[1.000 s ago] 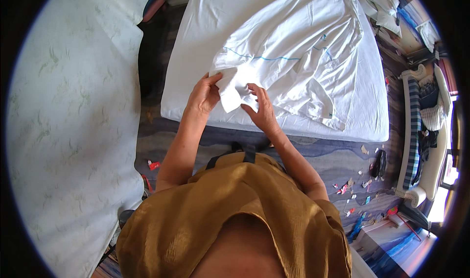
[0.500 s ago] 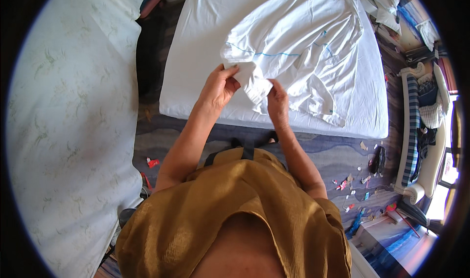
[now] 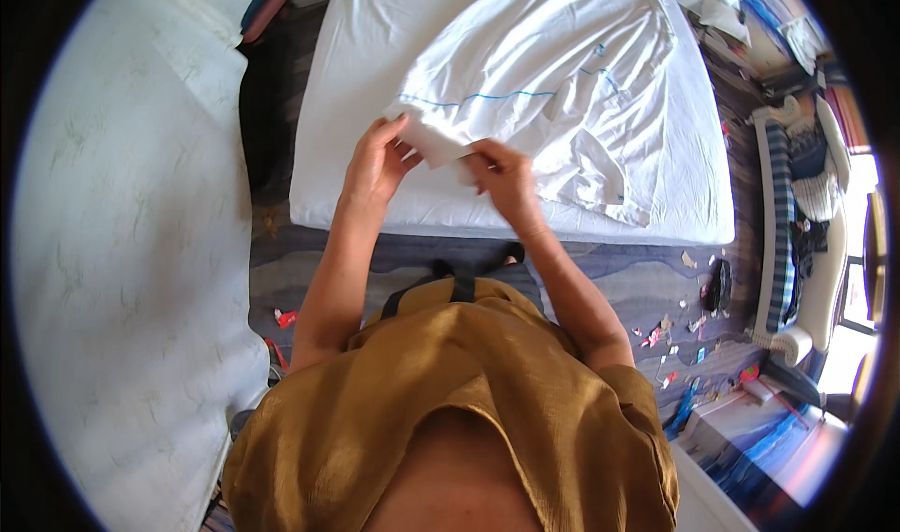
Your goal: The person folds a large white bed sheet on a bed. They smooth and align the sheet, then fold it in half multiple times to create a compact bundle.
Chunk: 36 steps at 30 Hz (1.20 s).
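A large white cloth with a thin blue line (image 3: 525, 54), perhaps a sheet or duvet cover, lies creased across the white bed (image 3: 337, 190). Its near left edge is lifted between my hands. My left hand (image 3: 377, 164) pinches that edge between thumb and fingers, while its other fingers curl loosely below. To the right, my right hand (image 3: 504, 183) has its fingers closed at the same edge, slightly blurred by motion. The rest of the cloth spreads away to the far right, with small blue marks on it.
A pale patterned curtain-like sheet (image 3: 131, 251) fills the left side. On the right stands a cream sofa (image 3: 825, 269) with a checked cushion and clothes. Scraps of litter (image 3: 661, 335) and a black object (image 3: 718, 286) lie on the grey patterned floor.
Both hands have shifted left with the cloth's edge. My right hand has turned inward and closer to the bunched edge, which now looks flatter between the hands.
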Each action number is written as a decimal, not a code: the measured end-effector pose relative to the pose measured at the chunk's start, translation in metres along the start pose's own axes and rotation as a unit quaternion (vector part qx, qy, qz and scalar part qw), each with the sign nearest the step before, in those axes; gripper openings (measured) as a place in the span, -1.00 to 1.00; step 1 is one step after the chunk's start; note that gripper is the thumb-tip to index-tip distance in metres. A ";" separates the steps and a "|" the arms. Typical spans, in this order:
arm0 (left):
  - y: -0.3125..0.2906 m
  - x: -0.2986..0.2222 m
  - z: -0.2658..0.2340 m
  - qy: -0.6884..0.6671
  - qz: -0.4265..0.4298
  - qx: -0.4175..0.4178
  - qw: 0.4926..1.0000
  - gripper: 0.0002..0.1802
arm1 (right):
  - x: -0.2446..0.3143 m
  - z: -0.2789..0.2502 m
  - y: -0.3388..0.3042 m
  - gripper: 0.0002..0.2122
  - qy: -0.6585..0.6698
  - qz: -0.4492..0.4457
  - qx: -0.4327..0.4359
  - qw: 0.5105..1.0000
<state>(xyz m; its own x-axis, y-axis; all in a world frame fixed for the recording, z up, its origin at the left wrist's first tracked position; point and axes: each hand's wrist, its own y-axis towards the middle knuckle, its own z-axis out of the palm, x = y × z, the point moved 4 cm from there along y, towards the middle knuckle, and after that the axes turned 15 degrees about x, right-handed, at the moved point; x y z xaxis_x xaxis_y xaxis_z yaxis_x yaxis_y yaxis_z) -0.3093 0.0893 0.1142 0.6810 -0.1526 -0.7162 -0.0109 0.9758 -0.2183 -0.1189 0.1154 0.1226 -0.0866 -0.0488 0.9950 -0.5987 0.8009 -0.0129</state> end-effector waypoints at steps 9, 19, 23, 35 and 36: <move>-0.037 0.050 -0.061 0.019 -0.101 -0.037 0.994 -0.71 | -0.011 0.064 -0.009 -0.91 -0.100 -0.171 0.116 0.973; -0.100 0.032 -0.058 0.205 -0.067 0.056 0.975 -0.42 | -0.078 0.051 0.016 -0.84 0.020 0.052 0.038 0.998; -0.109 0.069 -0.020 0.329 -0.189 0.195 0.904 -0.47 | -0.074 0.053 0.037 -0.61 -0.120 0.041 0.051 0.991; -0.127 0.110 -0.008 0.421 -0.256 0.277 0.825 -0.51 | -0.187 0.029 0.014 -0.14 -0.441 0.303 0.127 0.835; -0.127 0.111 -0.005 0.424 -0.255 0.277 0.824 -0.52 | -0.177 0.028 0.019 -0.11 -0.426 0.319 0.132 0.836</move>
<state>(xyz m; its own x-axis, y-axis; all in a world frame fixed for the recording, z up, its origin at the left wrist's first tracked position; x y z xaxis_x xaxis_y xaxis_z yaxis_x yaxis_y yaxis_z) -0.2361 -0.0526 0.0585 -0.2644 -0.3898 -0.8822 0.6149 0.6366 -0.4655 -0.1369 0.1224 -0.0569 -0.9238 -0.1601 0.3477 -0.3601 0.6719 -0.6472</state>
